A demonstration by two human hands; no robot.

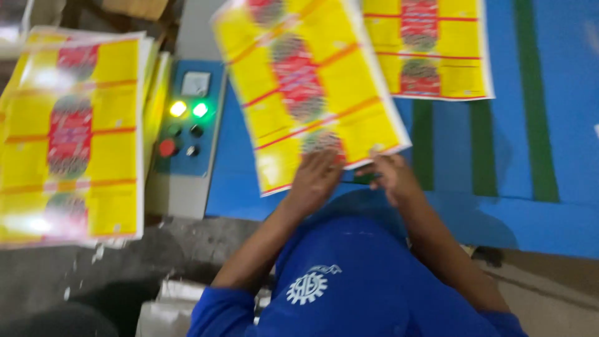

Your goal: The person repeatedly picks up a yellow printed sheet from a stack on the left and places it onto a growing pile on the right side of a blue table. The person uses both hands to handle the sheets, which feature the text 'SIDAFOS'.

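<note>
— What's the sheet (310,81) like?
— Yellow, with red bands and round printed patches, tilted toward eleven o'clock on the blue worktop (564,125).
— The hands?
— Left hand (317,178) and right hand (392,176) at its near edge; fingers too blurred to tell.

I count two loose yellow printed sheets (312,87) (430,47), one stack of sheets (72,134), one control panel (187,118) with two lit lamps (178,108) (200,110)

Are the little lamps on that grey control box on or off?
On. Two lamps on the control panel glow brightly: a yellow lamp and a green lamp.
</note>
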